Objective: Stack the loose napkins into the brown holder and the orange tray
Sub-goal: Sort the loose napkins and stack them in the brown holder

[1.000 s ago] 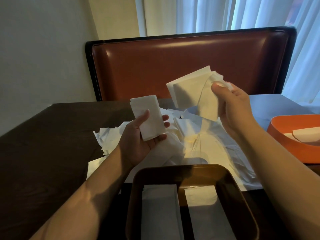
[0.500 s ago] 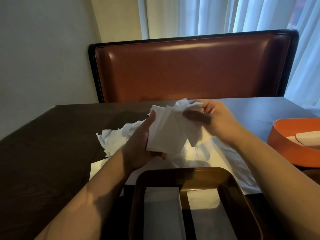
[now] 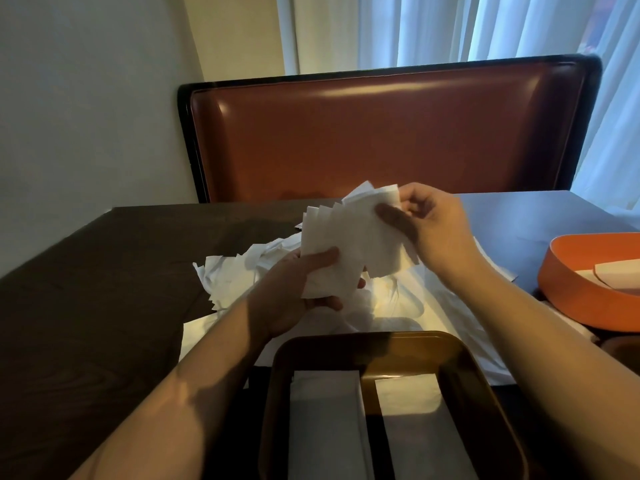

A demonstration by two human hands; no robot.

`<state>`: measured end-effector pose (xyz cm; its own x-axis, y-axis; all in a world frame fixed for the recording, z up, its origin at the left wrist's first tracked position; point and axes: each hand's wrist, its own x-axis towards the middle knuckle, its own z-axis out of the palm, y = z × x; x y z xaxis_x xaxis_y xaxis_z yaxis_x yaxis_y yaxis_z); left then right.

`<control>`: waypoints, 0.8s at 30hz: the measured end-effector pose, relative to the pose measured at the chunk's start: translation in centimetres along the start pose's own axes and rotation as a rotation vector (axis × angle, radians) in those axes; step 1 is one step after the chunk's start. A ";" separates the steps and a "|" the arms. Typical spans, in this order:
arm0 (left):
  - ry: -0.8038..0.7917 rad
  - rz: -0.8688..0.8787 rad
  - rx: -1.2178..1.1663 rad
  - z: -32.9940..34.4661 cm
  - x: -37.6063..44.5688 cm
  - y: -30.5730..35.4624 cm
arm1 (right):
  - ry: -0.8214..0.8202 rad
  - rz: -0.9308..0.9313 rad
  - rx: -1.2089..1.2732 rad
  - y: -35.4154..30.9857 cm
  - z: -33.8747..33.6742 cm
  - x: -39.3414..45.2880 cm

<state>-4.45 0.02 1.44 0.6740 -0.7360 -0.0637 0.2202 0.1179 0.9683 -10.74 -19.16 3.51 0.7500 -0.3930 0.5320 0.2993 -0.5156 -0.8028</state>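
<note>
Head view looks down over a dark bench (image 3: 86, 306) with a red-brown padded seat back (image 3: 381, 133) behind it and pale curtains (image 3: 450, 26) above. Nearest the camera sits the brown holder (image 3: 485, 386), open at the top, with two flat stacks of napkins inside, side by side with a dark gap between them. At the right edge stands the orange tray (image 3: 568, 282), partly cut off, with a folded napkin lying in it. Between the holder and the far edge of the bench lies a loose pile (image 3: 242, 271) of white napkins, spread on the bench on both sides of the hands.

Above that pile, both hands hold a fan of napkins (image 3: 346, 237), lifted off the bench. The left hand (image 3: 294, 299) grips the fan's lower end: the thumb lies across the front face, and the fingers (image 3: 332, 303) curl up from behind and under its lower edge. The right hand (image 3: 440, 230) pinches the fan's upper right corner, thumb on the near face, the other fingers curled behind the paper. The sheets splay out in steps along the top edge between the two hands.
</note>
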 end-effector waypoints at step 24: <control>0.126 0.078 -0.312 0.4 0.2 0.5 | -0.154 0.260 0.501 -0.1 0.6 -0.6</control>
<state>-4.50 -0.37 1.97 0.7751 -0.6305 -0.0407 0.3564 0.3831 0.8522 -10.84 -18.43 3.16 0.9021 -0.3236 0.2857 0.3085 0.0205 -0.9510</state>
